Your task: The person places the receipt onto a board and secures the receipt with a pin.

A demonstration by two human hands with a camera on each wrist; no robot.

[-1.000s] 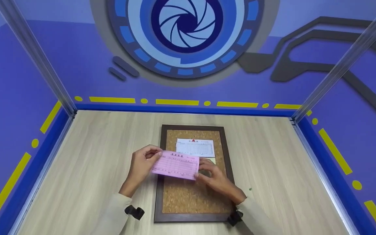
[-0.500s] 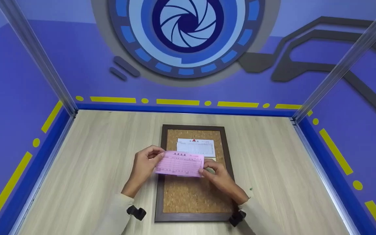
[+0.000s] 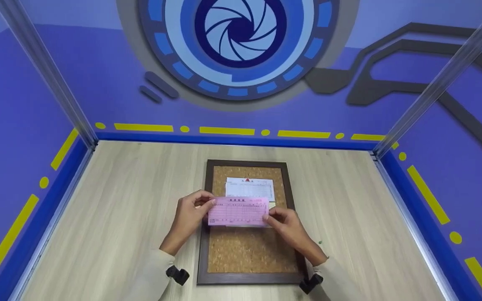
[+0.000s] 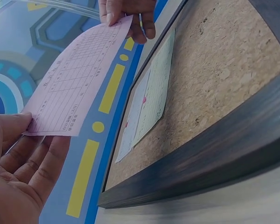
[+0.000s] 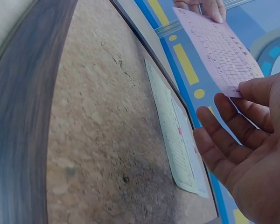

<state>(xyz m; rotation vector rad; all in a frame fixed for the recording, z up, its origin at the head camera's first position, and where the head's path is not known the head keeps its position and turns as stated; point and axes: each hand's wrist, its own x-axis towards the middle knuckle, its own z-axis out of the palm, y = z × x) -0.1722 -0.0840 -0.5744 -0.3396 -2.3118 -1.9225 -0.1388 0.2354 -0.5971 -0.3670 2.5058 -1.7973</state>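
Observation:
A pink printed form (image 3: 237, 212) hangs above the corkboard (image 3: 251, 253), stretched between both hands. My left hand (image 3: 188, 220) pinches its left end between thumb and fingers. At the opposite end, my right hand (image 3: 293, 232) pinches the lower corner, its other fingers loosely bent in the right wrist view. On the upper cork lies a white form (image 3: 248, 190) with a red pushpin (image 3: 247, 180) at its top edge. A pale yellow-green form (image 5: 165, 123) overlaps it lower down, with another red pushpin (image 5: 180, 131); the pink form mostly hides it in the head view.
The board's dark wooden frame (image 3: 249, 278) rests on a light wood-grain table (image 3: 140, 200). Blue printed walls (image 3: 78, 83) with metal corner posts (image 3: 433, 75) enclose the back and sides. A tiny green speck (image 3: 320, 242) lies right of the board.
Both hands have shifted to the right with the pink form. It was tilted down to the right and is now nearly level. The pinned forms have stayed in place.

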